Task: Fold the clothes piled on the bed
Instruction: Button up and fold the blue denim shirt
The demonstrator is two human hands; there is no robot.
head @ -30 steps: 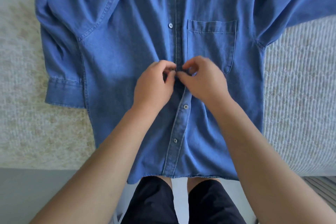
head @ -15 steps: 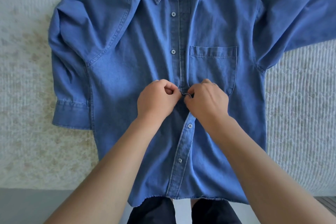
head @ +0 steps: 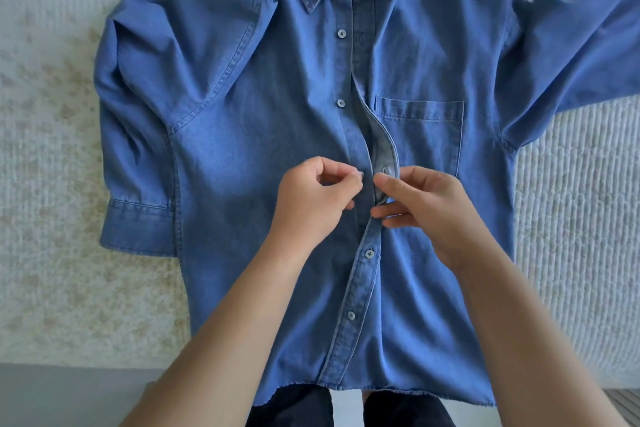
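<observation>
The placket (head: 382, 152) has gaped open above the right hand (head: 420, 210), whose fingers (head: 384, 181) pinch its edge; left hand (head: 317, 199) clenched, seemingly empty. The denim shirt (head: 259, 149) isn't ready for folding.

One view only, from my head, angled forward and steeply down. Close range: the denim shirt (head: 263, 156) on the bed (head: 52, 184) fills the frame, my forearms entering from below.
</observation>
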